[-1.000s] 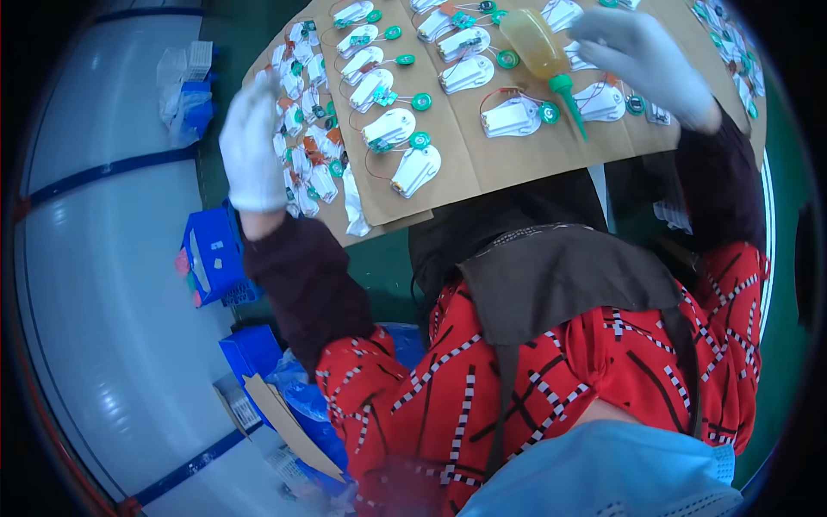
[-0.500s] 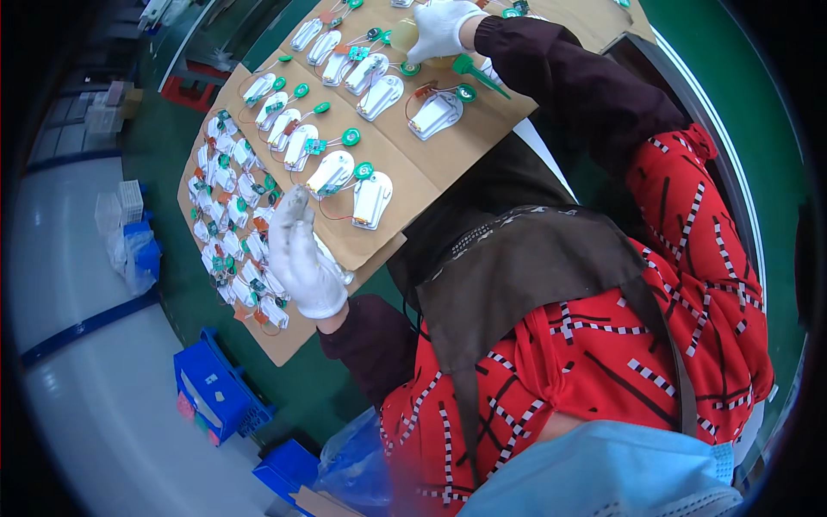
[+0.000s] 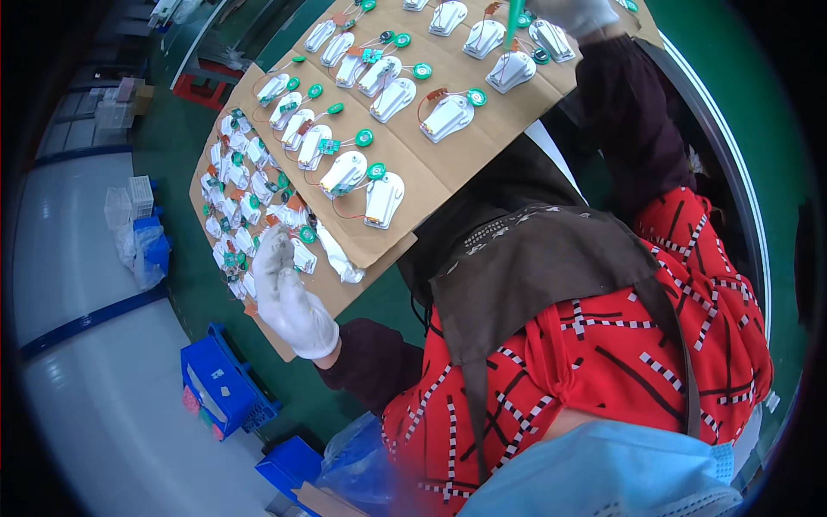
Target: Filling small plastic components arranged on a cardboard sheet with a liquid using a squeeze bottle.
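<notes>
My left hand, in a white glove, reaches over the lower edge of a crowded group of small white plastic housings with green discs, wires and little circuit boards. Its fingers are loosely bent, and I see nothing held in them. At the top edge my right hand, gloved too, is partly cut off. It grips a squeeze bottle, whose green nozzle points down beside the white housings there. More white housings lie in loose rows on a brown cardboard sheet, many with a green disc wired to them.
A crumpled white item lies by the cardboard's lower left edge. Below left on the floor stand a blue bin and another blue box beside a clear plastic bag. A red crate stands at the upper left.
My right hand has moved up and right with the bottle, and its nozzle now points down. My left hand has shifted slightly down and left, its fingers more bent. The whole view has shifted a little.
</notes>
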